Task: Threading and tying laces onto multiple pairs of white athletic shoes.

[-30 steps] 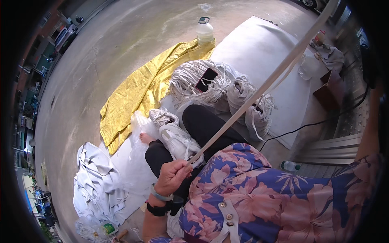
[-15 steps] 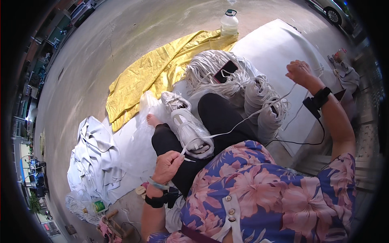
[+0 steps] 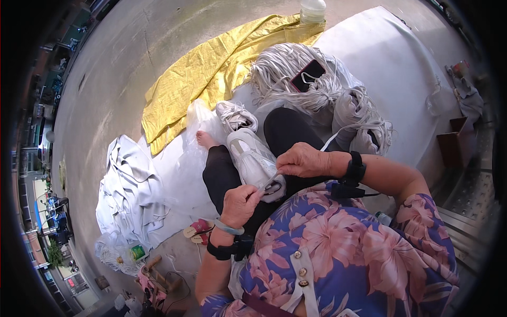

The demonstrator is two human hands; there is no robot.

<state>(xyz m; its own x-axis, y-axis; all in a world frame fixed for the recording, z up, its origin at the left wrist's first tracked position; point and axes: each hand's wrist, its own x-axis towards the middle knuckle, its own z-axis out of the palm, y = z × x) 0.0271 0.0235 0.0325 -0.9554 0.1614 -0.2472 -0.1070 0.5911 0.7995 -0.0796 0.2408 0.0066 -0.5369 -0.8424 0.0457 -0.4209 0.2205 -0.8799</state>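
A white sneaker (image 3: pixel 247 153) rests across my lap, its heel toward me. A white shoelace (image 3: pixel 268 182) runs between my two closed hands over the sneaker's heel end. My left hand (image 3: pixel 238 205) pinches it at the near left. On the other side, my right hand (image 3: pixel 302 160) grips the lace with the fingers curled; more lace trails from behind that hand toward the right. Beyond my lap lies a second white sneaker (image 3: pixel 236 116). More white sneakers (image 3: pixel 350 109) stand right of my knee, next to a large bundle of white laces (image 3: pixel 280 61).
A dark phone (image 3: pixel 308 75) lies on the lace bundle. Behind is a yellow sheet (image 3: pixel 195 79) with a plastic jug (image 3: pixel 312 10) at its end. Crumpled white cloth (image 3: pixel 127 185) lies left, a wooden-handled tool (image 3: pixel 158 272) below it. A brown box (image 3: pixel 455 140) stands right.
My right hand has come in from far right to beside my left hand, over the sneaker. The stretch of lace between them is now short. The view has shifted slightly.
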